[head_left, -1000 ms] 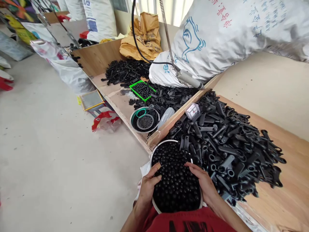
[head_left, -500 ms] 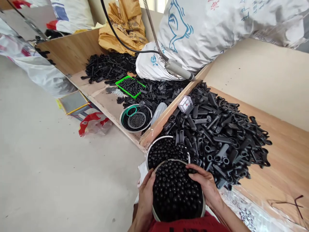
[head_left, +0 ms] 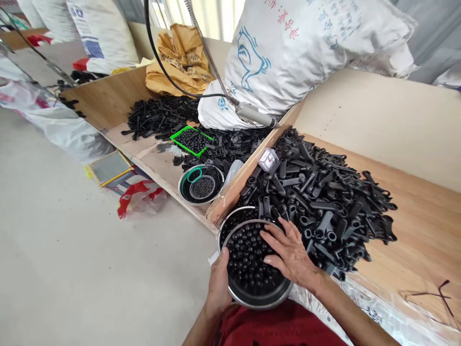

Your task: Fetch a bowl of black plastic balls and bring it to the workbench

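Observation:
A round metal bowl (head_left: 256,303) of small black balls (head_left: 248,259) is tipped forward over a second bowl (head_left: 225,226), which also has black balls in it. My left hand (head_left: 218,281) grips the near bowl's left rim, thumb on top. Fingers spread, my right hand (head_left: 288,250) reaches over the right rim with its fingertips at the balls. Just right of the bowls lies a heap of black plastic lever-like parts (head_left: 317,192).
A wooden divider (head_left: 248,178) splits the bench. Beyond it are a green tray (head_left: 197,154), a bowl with a smaller cup (head_left: 183,194) and more black parts. A cylindrical tool (head_left: 255,115) hangs by a white sack (head_left: 281,57). Glasses (head_left: 441,295) lie at the right.
The near bowl has moved forward and tilted away from me toward the second bowl. My right hand has left the rim's side and come over the balls with fingers spread.

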Demonstrator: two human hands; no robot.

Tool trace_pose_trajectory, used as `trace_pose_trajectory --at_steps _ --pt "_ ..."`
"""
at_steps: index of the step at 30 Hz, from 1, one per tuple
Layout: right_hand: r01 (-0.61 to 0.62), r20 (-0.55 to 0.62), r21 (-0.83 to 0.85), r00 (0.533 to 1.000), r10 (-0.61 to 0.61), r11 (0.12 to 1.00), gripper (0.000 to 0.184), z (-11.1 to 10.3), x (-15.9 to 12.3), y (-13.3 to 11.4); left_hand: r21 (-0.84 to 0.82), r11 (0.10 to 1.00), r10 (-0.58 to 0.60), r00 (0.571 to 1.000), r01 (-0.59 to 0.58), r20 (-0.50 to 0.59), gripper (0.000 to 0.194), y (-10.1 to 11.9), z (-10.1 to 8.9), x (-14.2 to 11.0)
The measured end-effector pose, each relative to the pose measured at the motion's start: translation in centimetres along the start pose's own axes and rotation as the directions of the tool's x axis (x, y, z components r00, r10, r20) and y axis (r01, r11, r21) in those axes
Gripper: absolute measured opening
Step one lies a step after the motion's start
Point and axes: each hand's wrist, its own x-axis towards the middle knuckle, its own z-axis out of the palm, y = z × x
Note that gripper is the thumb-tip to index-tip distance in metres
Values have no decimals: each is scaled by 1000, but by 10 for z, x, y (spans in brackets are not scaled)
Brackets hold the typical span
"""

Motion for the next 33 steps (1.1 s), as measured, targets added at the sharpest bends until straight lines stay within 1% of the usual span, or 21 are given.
trace_pose_trajectory --at_steps 2,4,6,8,9,10,11,13,14,15,17,20,22,24,25,26,27,29,31,33 --pt "39 43 -230 999 -30 972 55 7 4 -8 0 1000 27 999 -27 -29 36 4 1 -1" --pt "77 87 -329 995 -51 941 62 14 6 -17 -7 999 34 998 -34 -58 36 6 1 -4" --pt "141 132 -315 986 -103 938 65 17 8 -25 -25 999 19 997 -21 -80 38 8 -1 -8" --pt "193 144 -224 976 -164 955 57 14 12 -27 -49 999 -12 994 7 -107 41 9 -7 -15" --pt "191 111 -164 978 -174 968 50 11 15 -25 -61 998 -28 991 20 -131 44 10 -12 -18" --pt "160 47 -96 987 -156 982 43 6 19 -20 -73 997 -40 986 28 -165 46 12 -17 -22" --pt "108 -36 -28 993 -109 994 39 2 23 -14 -84 996 -47 978 31 -203 49 14 -24 -27" --pt "-6 -186 81 982 21 997 37 -5 30 2 -99 995 -39 957 11 -289 52 22 -40 -36" --pt "-46 -229 111 971 70 993 37 -6 32 10 -110 994 -27 941 -10 -337 52 27 -48 -41" --pt "-70 -247 120 964 98 990 37 -5 32 17 -125 991 -15 922 -37 -388 52 32 -57 -46" --pt "-75 -227 94 969 95 993 38 6 27 26 -148 984 16 870 -102 -492 51 43 -73 -57" --pt "-53 -144 18 988 55 998 41 34 10 28 -90 978 98 792 -189 -603 51 53 -90 -75" --pt "-61 -87 -56 995 56 997 42 54 1 23 44 973 204 757 -226 -621 51 56 -97 -86" --pt "-98 -42 -142 995 93 985 43 69 -3 18 204 948 317 726 -244 -610 49 56 -100 -94" --pt "-120 -23 -184 993 118 976 44 76 -1 15 250 935 352 719 -250 -599 49 57 -101 -96" --pt "-140 -6 -225 990 142 964 44 80 2 14 261 932 362 715 -253 -598 49 57 -102 -97" --pt "-155 11 -263 986 164 952 45 84 7 12 233 939 344 710 -254 -614 50 58 -103 -96" --pt "-165 48 -324 980 191 932 46 90 17 11 115 962 262 713 -249 -651 52 59 -106 -91" --pt "-152 86 -364 977 196 919 47 93 25 9 13 972 185 726 -236 -662 53 61 -110 -84" --pt "-128 119 -388 975 188 913 46 96 26 6 -46 973 144 755 -225 -640 54 61 -112 -78"
